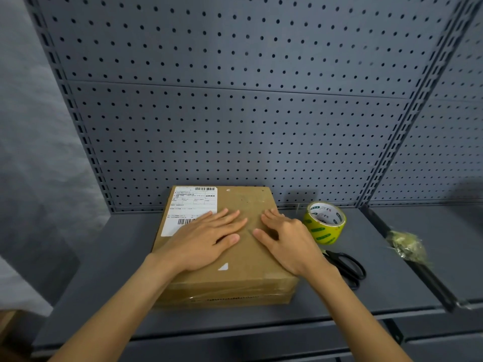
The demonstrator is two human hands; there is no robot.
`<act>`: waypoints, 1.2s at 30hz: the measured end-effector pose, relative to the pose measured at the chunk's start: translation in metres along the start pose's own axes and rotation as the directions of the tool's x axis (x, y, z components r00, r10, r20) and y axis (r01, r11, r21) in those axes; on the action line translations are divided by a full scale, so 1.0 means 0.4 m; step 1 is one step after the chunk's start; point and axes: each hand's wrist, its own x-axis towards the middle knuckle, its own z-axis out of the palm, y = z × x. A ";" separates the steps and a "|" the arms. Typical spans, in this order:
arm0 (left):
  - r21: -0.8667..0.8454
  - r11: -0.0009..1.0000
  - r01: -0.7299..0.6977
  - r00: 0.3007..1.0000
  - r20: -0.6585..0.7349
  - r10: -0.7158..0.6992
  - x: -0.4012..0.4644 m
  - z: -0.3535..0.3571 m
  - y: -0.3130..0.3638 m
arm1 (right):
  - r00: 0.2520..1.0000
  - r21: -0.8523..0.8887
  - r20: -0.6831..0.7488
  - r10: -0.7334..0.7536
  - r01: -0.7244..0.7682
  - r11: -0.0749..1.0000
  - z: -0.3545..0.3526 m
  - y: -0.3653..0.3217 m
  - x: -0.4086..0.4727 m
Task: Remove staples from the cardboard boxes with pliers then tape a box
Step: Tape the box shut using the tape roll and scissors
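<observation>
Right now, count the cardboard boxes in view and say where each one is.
1: the cardboard box lies on the grey shelf, left of the tape roll, under both hands. Others may lie outside the view.

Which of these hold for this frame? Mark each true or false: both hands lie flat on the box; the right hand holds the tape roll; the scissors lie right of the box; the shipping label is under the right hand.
1. Both the left hand and right hand lie flat on the cardboard box. True.
2. The right hand holds the tape roll. False: the roll stands alone on the shelf.
3. The scissors lie right of the box. True.
4. The shipping label is under the right hand. False: it is by the left hand.
</observation>
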 end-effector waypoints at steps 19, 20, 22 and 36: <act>-0.018 1.000 0.012 0.999 0.048 -0.011 0.003 -0.002 0.004 | 0.988 0.036 0.142 0.060 -0.065 0.997 0.024 0.012 0.191; -0.014 1.000 0.011 0.999 0.048 -0.010 0.006 -0.004 0.002 | 0.989 0.040 0.138 0.058 -0.064 0.997 0.023 0.012 0.190; -0.012 1.000 0.005 0.999 0.047 -0.005 0.008 -0.003 0.001 | 0.988 0.033 0.147 0.045 -0.051 0.998 0.014 0.012 0.182; -0.015 0.989 0.148 0.986 -0.076 -0.149 -0.004 0.003 -0.017 | 0.964 0.026 0.203 -0.173 0.171 0.985 0.008 -0.122 -0.010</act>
